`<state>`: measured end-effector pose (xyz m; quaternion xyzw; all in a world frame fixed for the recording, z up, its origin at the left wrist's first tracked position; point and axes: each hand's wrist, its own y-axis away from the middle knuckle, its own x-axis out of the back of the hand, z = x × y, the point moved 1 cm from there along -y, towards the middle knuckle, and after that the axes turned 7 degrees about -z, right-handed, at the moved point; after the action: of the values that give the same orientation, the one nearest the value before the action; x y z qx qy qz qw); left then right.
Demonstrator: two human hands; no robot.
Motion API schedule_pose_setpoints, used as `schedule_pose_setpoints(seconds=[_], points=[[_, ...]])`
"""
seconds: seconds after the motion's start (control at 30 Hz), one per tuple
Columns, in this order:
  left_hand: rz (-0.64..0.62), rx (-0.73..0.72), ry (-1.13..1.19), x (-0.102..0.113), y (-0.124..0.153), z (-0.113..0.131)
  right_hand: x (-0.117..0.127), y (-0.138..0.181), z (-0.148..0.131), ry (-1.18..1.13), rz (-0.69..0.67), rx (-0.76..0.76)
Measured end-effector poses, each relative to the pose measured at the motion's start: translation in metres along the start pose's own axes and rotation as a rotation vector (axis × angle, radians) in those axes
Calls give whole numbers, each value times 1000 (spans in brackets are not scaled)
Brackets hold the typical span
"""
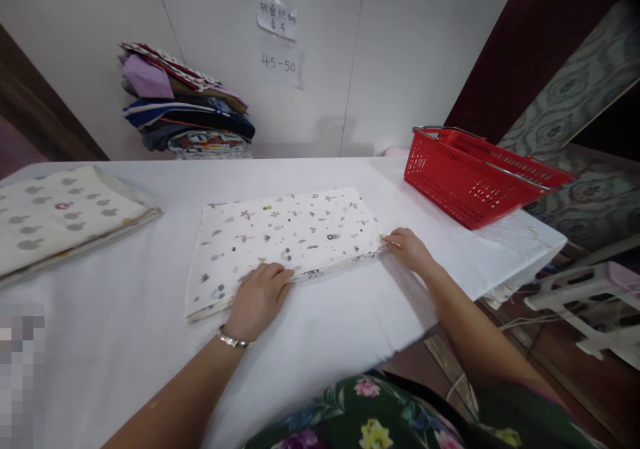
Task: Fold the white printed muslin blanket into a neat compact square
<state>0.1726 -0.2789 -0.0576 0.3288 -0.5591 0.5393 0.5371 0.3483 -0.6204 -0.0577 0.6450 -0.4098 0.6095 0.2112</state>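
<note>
Have L hand (260, 299) palm-down on nr. edge of folded printed cloth (300, 232), w/ fingers extended & close tog., thumb set apart along the fold. Call it open: resting flat, not clenched. Can't tell re: thumb tip, over or under the edge. Wearing silver bracelet (233, 337) on L wrist.

Have R hand (410, 249) at nr. R corner of same cloth, w/ thumb & fingertips brought tog., pinching the corner. Can't make out exact no. of layers in the pinch.

Find cloth flat in mid. of counter (125, 355), directly in front of floral garment (375, 415), slightly askew. See white ground w/ small plants, etc., plus layered folds along nr. edge. Partly hidden there by L hand.

To L, well apart from cloth: see second folded cloth (55, 215), pale w/ grey motifs, cut off by L side of view. To far R, nr. counter's R end: see red basket (445, 175), perforated, w/ metal handles, apart from R hand. At back L, against wall (395, 49): see stack of folded fabrics (190, 112), incl. purple, blue, black & patterned. On wall above: note handwritten sheet (277, 17) and, just below, paper marked "45-50" (281, 67). Beyond counter, lower R: see white stool (585, 309).
</note>
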Motion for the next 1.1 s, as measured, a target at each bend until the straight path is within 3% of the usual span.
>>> schedule_pose_setpoints(seconds=[0.17,0.4,0.67,0.9,1.1], points=[[-9,12,-1,1,0,1,9,-9,-8,81,-73,27],[-8,4,9,0,0,0,10,4,-6,-36,87,52],[-26,13,10,0,0,0,2,13,-1,-127,90,13],[-14,11,16,-1,1,-1,1,16,-1,-287,65,-145],[-19,10,25,0,0,2,-2,4,-2,-391,10,-403]])
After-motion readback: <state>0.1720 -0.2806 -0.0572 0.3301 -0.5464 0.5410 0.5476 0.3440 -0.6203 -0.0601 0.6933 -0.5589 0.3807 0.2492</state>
